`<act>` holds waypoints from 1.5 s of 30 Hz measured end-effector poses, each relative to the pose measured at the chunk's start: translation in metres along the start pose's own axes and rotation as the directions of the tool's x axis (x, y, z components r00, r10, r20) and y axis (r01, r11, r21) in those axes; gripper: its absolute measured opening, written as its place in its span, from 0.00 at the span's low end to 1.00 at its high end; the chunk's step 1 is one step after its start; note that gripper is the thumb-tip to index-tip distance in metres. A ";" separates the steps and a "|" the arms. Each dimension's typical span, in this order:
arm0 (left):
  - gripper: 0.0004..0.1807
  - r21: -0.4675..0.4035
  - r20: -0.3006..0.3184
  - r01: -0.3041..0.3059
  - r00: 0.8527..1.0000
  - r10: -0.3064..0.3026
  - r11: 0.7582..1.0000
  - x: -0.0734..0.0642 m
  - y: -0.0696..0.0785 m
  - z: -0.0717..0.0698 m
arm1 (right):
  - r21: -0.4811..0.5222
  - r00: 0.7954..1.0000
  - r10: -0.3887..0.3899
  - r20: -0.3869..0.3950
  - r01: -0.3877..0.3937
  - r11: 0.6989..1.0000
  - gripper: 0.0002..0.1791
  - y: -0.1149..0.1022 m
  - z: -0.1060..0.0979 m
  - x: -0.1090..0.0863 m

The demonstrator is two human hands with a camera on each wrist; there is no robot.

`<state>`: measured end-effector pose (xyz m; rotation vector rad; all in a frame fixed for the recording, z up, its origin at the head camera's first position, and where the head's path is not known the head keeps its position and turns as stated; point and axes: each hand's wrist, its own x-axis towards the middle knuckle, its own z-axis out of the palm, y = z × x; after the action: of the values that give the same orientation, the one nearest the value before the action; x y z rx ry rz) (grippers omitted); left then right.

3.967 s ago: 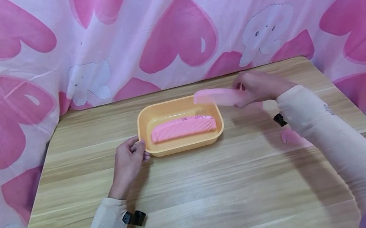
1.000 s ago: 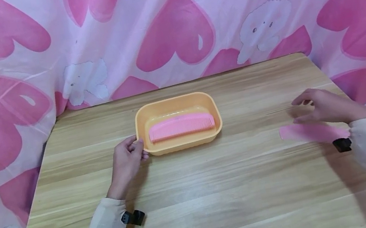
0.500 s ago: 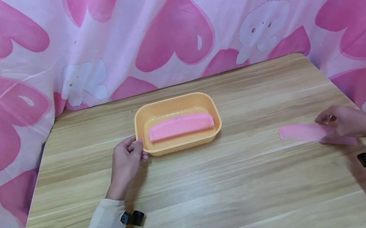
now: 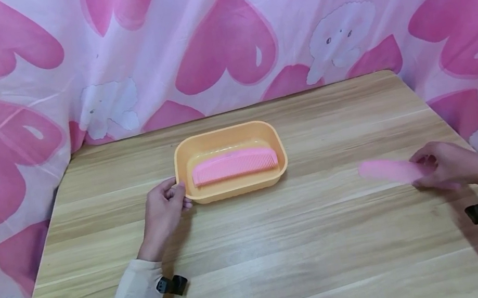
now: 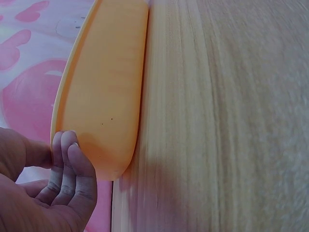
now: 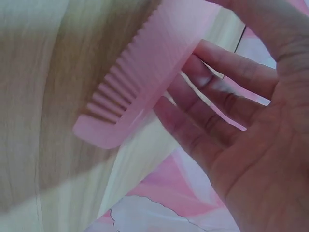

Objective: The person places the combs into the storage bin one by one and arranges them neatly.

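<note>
My left hand pinches the left end of an orange plastic tub, thumb at the rim and fingers against the outer wall, as the left wrist view confirms. A pink comb lies inside the tub, teeth toward me. Over at the right side of the table, my right hand grips another pink comb between thumb and fingers. In the right wrist view the fingertips bear on the back of this comb, and its teeth point away from the palm.
The wood-grained table has its far edge against a pink curtain printed with hearts. Each sleeve carries a small black wrist camera, the left one and the right one.
The right hand released one comb into the tub, moved right and took hold of the comb on the table, which now tilts and blurs. The left hand has kept its hold.
</note>
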<state>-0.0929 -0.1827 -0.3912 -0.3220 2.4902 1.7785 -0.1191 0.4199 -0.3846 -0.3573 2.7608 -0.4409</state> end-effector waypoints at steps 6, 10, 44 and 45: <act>0.23 -0.003 -0.003 0.009 1.000 -0.009 1.000 0.001 0.000 0.000 | -0.037 0.999 -0.016 -0.044 0.014 0.999 0.34 -0.005 0.003 0.008; 0.24 0.004 -0.003 0.031 1.000 -0.031 1.000 0.000 0.000 0.000 | -0.039 0.997 -0.035 -0.073 0.032 0.999 0.32 -0.011 0.003 0.015; 0.21 -0.054 0.030 -0.048 0.998 0.050 0.997 0.007 0.010 0.029 | -0.079 0.887 -0.460 -0.048 0.455 0.887 0.25 -0.216 -0.049 0.142; 0.21 -0.065 0.031 -0.051 0.998 0.053 0.997 0.007 0.011 0.031 | -0.081 0.884 -0.466 -0.039 0.462 0.883 0.26 -0.222 -0.048 0.144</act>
<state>-0.1040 -0.1510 -0.3924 -0.2320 2.4446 1.8710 -0.2249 0.1862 -0.3053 -1.0535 2.7333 -0.4713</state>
